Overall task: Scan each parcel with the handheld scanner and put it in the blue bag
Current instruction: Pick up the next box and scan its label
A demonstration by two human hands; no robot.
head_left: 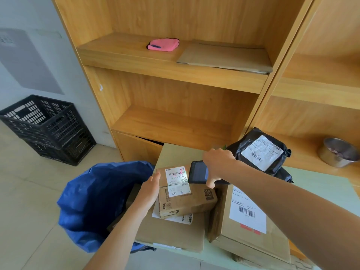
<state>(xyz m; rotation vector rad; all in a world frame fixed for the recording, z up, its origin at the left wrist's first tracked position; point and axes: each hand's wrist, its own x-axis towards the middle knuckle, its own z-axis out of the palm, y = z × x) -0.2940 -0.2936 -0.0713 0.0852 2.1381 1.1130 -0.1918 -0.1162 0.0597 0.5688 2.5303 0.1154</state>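
You are in the middle of a scan: your right hand [218,164] is closed around the handheld scanner [200,172], aimed at the white label [177,177] on the small brown parcel [185,197] at about 6 o'clock in the view. Your left hand [151,189] lies flat and open against that parcel's left end, fingers straight, steadying it rather than gripping it. The parcel sits on a flatter carton [171,232] on the pale counter [331,190].

The blue bag [93,193] gapes at 8 o'clock, just beside the parcel. By my reading most of the work is left: this parcel is not yet bagged, and the flat carton, the large box [249,217] at 4 o'clock, another carton [175,152] behind, and the black poly mailer [261,151] at 2 o'clock all wait outside the bag.

Something dark and box-like shows inside the bag behind your left wrist, but you cannot tell what it is. The scanner's screen is too dim to read, and whether the scan registers is unclear. The counter's near edge is cut off
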